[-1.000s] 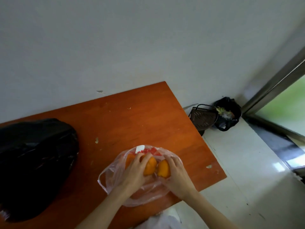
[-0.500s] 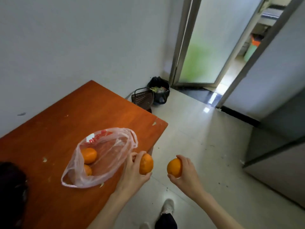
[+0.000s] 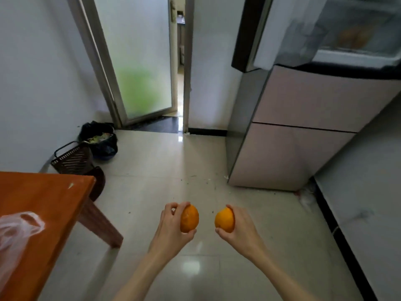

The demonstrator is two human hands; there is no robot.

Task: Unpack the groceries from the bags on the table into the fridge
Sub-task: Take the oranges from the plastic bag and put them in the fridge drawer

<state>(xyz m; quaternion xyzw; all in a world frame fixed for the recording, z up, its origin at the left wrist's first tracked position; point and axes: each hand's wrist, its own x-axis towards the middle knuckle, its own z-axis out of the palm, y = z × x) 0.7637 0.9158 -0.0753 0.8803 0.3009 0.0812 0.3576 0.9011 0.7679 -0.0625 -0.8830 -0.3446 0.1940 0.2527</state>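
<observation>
My left hand grips an orange and my right hand grips a second orange, both held out over the tiled floor. The fridge stands ahead on the right with its upper door swung open; orange shapes show blurred on an inner shelf. The clear plastic bag lies on the orange-brown table at the far left, partly cut off by the frame edge.
A dark basket and a black rubbish bag sit on the floor by the left wall beyond the table. A frosted glass door and a narrow doorway are straight ahead. A white counter runs along the right.
My view has swung right from the table towards the fridge. Both hands lifted an orange each out of the clear bag and carried them away from the table over the floor.
</observation>
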